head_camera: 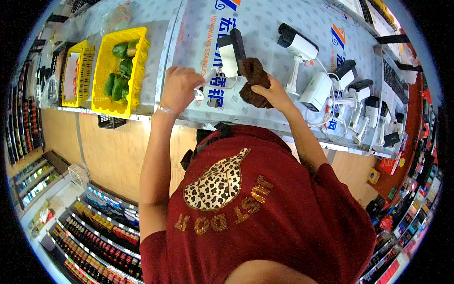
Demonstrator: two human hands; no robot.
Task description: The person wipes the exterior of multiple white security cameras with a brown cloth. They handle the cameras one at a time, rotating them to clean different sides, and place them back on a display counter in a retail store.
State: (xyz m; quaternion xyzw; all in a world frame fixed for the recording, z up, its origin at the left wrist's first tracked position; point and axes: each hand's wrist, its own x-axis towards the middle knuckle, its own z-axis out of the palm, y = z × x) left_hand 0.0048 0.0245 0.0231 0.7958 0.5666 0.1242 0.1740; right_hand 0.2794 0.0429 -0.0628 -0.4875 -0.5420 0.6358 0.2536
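My right hand (271,93) is shut on a bunched brown cloth (256,85), held beside a white security camera with a black hood (228,58). That camera lies on the film-covered metal counter (227,115) with its wall bracket pointing left. My left hand (179,87) is at the base of the bracket (199,94), fingers curled and slightly blurred. Whether those fingers grip the bracket is hidden. A white cable loops below the camera. To the right of the cloth, a second security camera (299,44) stands on its bracket.
Several more security cameras (360,88) with tangled white cables (333,117) crowd the counter's right end. Left of my hands stands a yellow plastic crate (136,83) of green peppers (120,85). Beyond it is another yellow crate (82,72) with red produce. Shelves of bottles (99,241) stand at lower left.
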